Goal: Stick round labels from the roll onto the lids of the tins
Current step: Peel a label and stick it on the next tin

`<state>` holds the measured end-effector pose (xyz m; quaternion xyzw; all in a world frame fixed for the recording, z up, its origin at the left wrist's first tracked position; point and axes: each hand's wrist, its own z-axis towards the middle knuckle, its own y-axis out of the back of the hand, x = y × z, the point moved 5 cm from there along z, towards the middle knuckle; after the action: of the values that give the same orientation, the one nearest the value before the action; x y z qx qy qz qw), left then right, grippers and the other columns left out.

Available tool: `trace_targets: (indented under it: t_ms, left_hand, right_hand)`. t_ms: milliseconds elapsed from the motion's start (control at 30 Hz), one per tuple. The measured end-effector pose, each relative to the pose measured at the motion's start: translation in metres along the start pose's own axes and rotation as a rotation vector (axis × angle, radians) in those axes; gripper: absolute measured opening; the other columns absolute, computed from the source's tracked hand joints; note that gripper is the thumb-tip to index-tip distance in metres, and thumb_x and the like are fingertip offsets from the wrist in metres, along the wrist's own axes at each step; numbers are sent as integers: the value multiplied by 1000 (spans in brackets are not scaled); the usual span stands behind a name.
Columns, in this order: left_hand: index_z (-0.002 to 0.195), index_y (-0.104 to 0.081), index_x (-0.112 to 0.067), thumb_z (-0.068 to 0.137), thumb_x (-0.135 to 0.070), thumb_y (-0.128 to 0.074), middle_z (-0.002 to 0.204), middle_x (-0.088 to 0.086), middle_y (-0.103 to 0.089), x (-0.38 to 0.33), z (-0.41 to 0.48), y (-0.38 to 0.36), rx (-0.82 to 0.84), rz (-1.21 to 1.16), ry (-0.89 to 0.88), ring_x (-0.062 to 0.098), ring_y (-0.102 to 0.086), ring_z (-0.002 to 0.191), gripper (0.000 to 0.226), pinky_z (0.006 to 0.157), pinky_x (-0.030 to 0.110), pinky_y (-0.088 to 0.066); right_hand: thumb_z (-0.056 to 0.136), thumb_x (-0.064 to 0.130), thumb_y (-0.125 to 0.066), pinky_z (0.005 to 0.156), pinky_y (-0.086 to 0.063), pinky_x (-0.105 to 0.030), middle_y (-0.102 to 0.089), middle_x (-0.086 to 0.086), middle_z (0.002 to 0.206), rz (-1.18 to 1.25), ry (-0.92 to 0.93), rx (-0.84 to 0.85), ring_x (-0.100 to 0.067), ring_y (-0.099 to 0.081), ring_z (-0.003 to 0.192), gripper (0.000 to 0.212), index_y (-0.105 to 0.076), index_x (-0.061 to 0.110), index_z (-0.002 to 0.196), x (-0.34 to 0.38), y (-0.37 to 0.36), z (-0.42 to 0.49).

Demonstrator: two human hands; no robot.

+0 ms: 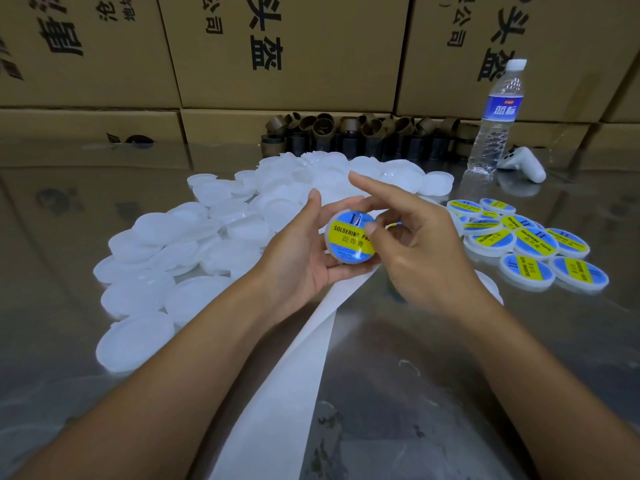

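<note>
My left hand [304,251] holds a white round lid [348,242] at the centre, fingers curled around its rim. The lid bears a blue and yellow round label reading "SOLDERING PASTE". My right hand [415,244] is just right of it, thumb pressing on the label's right edge, index finger raised and the other fingers loosely curled. A heap of bare white lids [180,244] lies to the left and behind. Labelled lids [530,242] are piled on the right. A white strip of label backing paper [294,368] runs from under my hands toward the near edge.
The steel table [450,358] is reflective. A water bottle [495,119] stands at the back right beside a white controller [523,162]. Brown cardboard roll cores [353,133] line the back. Cardboard boxes [277,50] form a wall behind.
</note>
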<state>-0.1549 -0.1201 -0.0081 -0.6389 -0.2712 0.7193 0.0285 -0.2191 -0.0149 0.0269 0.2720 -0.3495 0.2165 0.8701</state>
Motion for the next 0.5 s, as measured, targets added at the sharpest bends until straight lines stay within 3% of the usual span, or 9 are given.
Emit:
trace_targets:
  t_ms: [133,267,500]
  left_hand:
    - [126,-60,-15,101,-50,-20,125,14,-64,0,1,-2,11,24,6,31,-62,114,59,91,44,-54]
    - [134,-54,-13,100,-51,-20,128,17,-61,0,0,-3,10,25,16,32,-61,116,61,94,44,-53]
    - [134,-53,-13,101,-51,-19,127,16,-62,0,2,-3,11,43,13,32,-62,115,61,96,46,-51]
  right_hand:
    - [87,-7,-52,67,-44,-17,-66,10,99,10,-2,-7,-14,-52,75,57,-56,41,118,1,0,0]
    - [86,-6,-54,68,-48,-24,-65,10,96,18,-13,-39,-16,-53,74,56,-56,42,115,1,2,0]
    - [85,-5,-56,68,-51,-27,-64,11,95,4,-27,-43,-13,-53,71,54,-57,41,113,1,2,0]
